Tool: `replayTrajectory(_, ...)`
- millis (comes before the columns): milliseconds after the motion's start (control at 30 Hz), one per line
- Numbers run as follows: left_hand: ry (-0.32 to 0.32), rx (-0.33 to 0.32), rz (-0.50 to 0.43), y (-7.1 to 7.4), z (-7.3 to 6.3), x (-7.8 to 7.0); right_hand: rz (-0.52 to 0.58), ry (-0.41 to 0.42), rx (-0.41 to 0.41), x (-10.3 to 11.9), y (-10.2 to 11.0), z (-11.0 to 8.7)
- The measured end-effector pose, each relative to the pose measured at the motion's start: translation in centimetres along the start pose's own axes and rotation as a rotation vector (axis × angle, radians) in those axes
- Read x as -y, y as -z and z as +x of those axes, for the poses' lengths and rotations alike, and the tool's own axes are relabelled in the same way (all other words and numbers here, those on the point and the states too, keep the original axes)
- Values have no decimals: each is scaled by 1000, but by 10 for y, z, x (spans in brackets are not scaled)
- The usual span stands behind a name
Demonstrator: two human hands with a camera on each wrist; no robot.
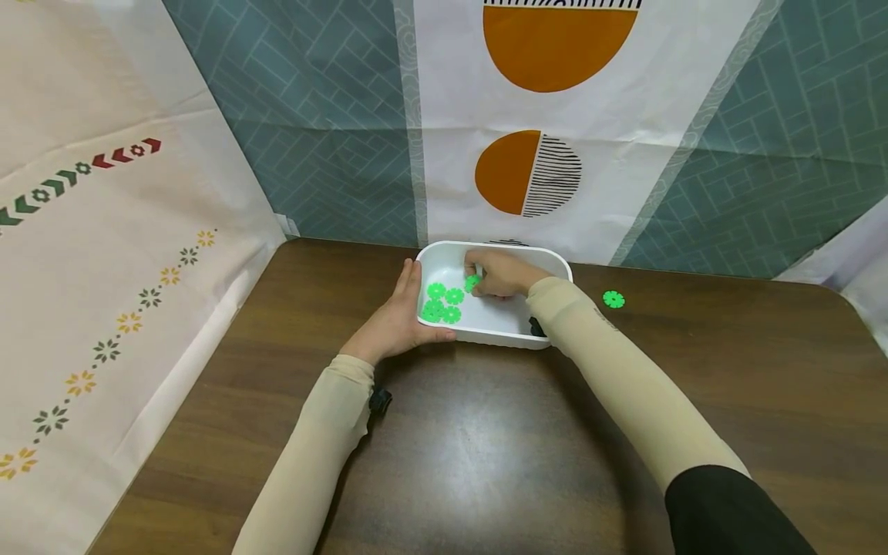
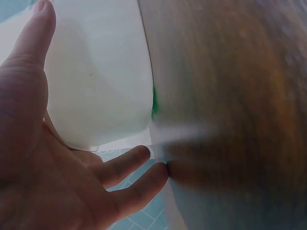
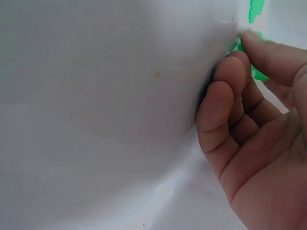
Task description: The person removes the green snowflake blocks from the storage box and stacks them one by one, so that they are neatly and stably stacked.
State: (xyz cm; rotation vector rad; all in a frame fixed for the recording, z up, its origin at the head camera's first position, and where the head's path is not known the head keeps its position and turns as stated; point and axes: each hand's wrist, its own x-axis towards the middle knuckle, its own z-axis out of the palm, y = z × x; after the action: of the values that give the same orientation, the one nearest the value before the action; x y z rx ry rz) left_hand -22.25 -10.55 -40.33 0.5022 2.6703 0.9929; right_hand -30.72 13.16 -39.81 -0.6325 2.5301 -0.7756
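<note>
A white plastic tub (image 1: 509, 338) stands at the far side of the wooden table. My left hand (image 1: 391, 327) rests against its near left corner, fingers extended along the left wall and thumb along the front; in the left wrist view the thumb lies on the tub's outer wall. Inside the tub, my right hand (image 1: 502, 274) pinches a green flower-shaped disc (image 1: 472, 283) between thumb and fingers. Its other fingers are curled close to the tub's inner surface in the right wrist view. Several matching green discs (image 1: 452, 314) lie in the tub's left part, some overlapping.
One more green disc (image 1: 613, 299) lies on the table (image 1: 444, 462) to the right of the tub. Patterned cloth (image 1: 319, 131) hangs behind the table, and a white embroidered cloth (image 1: 125, 254) covers the left side. Something small and black (image 1: 536, 327) shows by the right wrist.
</note>
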Motion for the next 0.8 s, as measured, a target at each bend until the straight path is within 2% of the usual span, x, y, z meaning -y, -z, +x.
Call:
replayTrajectory(267, -11, -4, 10, 1, 2, -2, 94, 14, -17, -4, 3, -2)
replayTrajectory(533, 4, 5, 11, 1, 2, -3, 238, -37, -71, -2, 7, -5)
replayTrajectory(800, 26, 2, 6, -2, 0, -2, 378, 5, -155, 4, 12, -9)
